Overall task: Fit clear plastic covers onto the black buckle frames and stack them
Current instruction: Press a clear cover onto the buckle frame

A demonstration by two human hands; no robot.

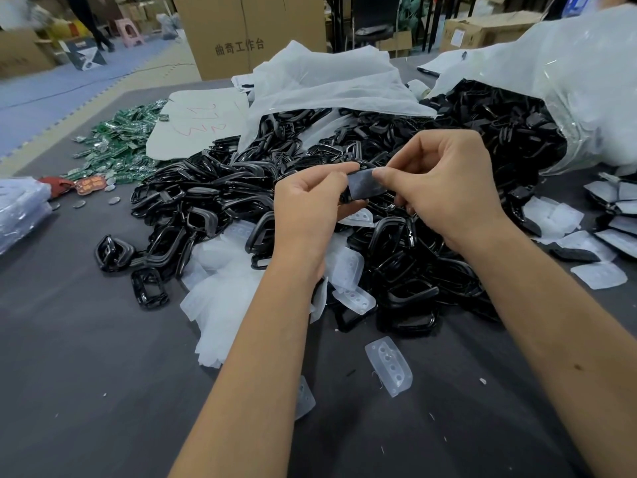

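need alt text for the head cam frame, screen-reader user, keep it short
Two bare hands, left hand and right hand, hold one black buckle frame with a clear plastic cover between their fingertips above a large pile of loose black buckle frames on a dark grey table. Loose clear plastic covers lie nearby, and an open white plastic sack spills more frames at the right.

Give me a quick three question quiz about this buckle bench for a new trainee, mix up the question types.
1. True or false: both hands grip one buckle frame with its clear cover.
2. The finished pieces lie at which table edge: A near, B right, C left?
3. Fill in: the lone clear cover nearest the camera lies on the grey ____.

Key: 1 true. 2 B. 3 table. The left hand and right hand pinch it from opposite sides.
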